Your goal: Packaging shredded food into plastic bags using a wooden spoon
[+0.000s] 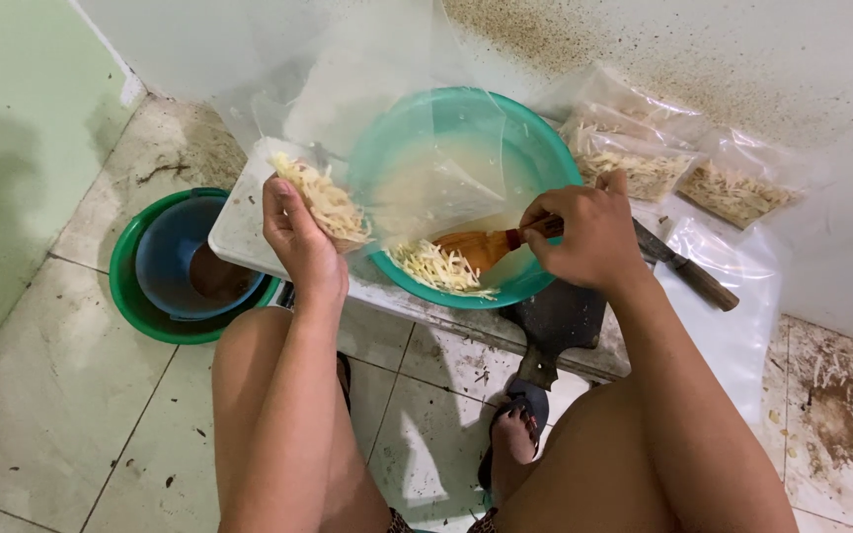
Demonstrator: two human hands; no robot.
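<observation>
My left hand [298,237] holds a clear plastic bag [333,202] partly filled with pale shredded strips, its mouth turned toward a teal bowl [545,163]. My right hand [589,235] grips the handle of a wooden spatula [481,245], whose blade rests inside the bowl on a small heap of the same pale shreds [438,268]. A sheet of clear plastic stands up over the bowl's far side. The bowl sits on a white board [239,232] low above the floor.
A blue basin inside a green basin [130,296] stands on the tiles at left. Three filled clear bags [644,163] lie behind the bowl at right. A knife [688,268] and a dark cutting board [560,321] lie near my right wrist. My knees frame a sandalled foot [517,429].
</observation>
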